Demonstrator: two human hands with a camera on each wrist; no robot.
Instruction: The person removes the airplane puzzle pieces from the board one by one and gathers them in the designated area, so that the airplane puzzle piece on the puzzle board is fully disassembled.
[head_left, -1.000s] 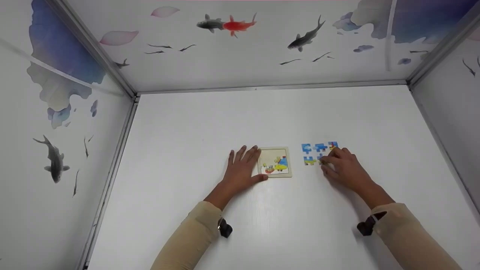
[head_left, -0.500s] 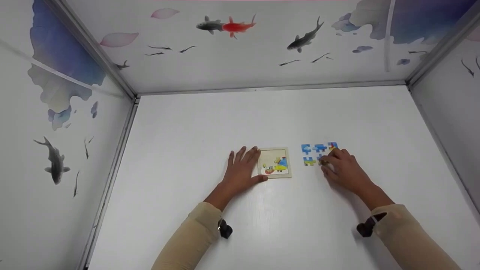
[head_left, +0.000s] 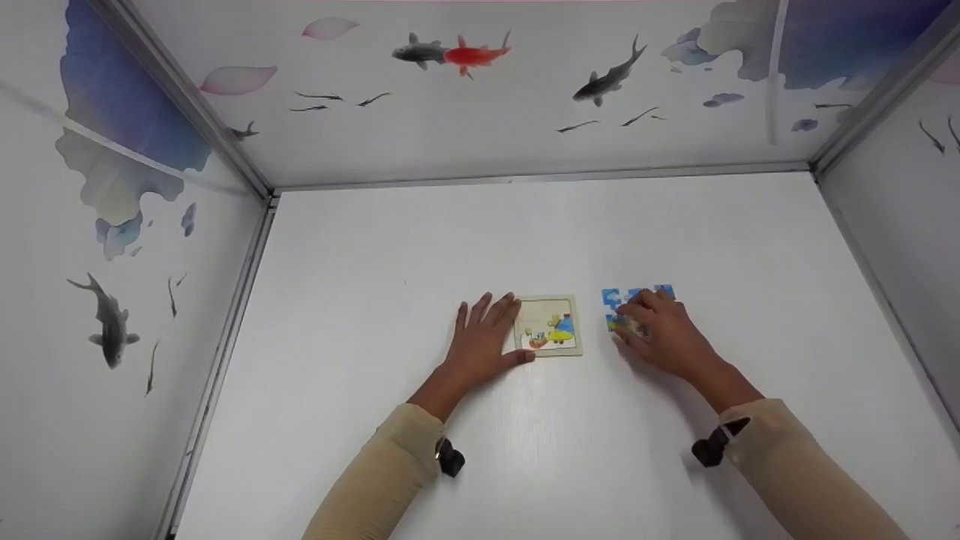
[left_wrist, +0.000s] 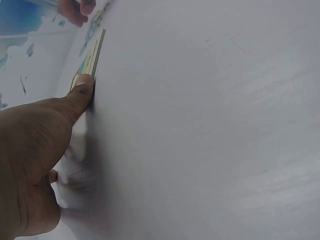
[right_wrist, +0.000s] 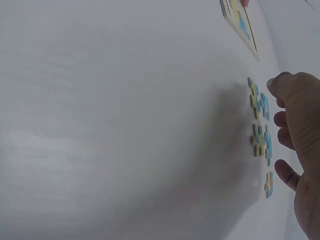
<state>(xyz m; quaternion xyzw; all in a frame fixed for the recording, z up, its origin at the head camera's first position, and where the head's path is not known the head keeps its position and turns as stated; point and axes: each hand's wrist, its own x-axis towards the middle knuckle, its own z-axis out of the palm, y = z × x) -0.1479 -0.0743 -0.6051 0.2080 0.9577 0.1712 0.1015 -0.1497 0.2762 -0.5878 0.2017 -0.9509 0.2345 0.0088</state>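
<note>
My left hand (head_left: pixel 484 341) lies with spread fingers on the left side of a small wooden puzzle board (head_left: pixel 577 322). Its thumb (left_wrist: pixel 82 87) presses the near edge, as the left wrist view shows. Part of a cartoon picture in blue, yellow and red fills the lower area of the board. My right hand (head_left: pixel 667 334) is over a group of loose jigsaw pieces, fingers loosely bent and partly covering them in the head view. Seen from the right wrist, a yellow-blue piece (right_wrist: pixel 254 100), a green piece (right_wrist: pixel 258 141) and others lie beneath the fingers; nothing shows between fingertips and thumb.
A white tabletop (head_left: pixel 420 247) surrounds the board and pieces. White panels (head_left: pixel 517 135) printed with fish and blue-grey shapes stand at the back and both sides, joined by metal frame bars (head_left: pixel 540 177). Each sleeve cuff carries a small black camera (head_left: pixel 709 452).
My right hand has moved left across the jigsaw pieces, now covering more of the middle ones. My left hand and the puzzle board have stayed in place.
</note>
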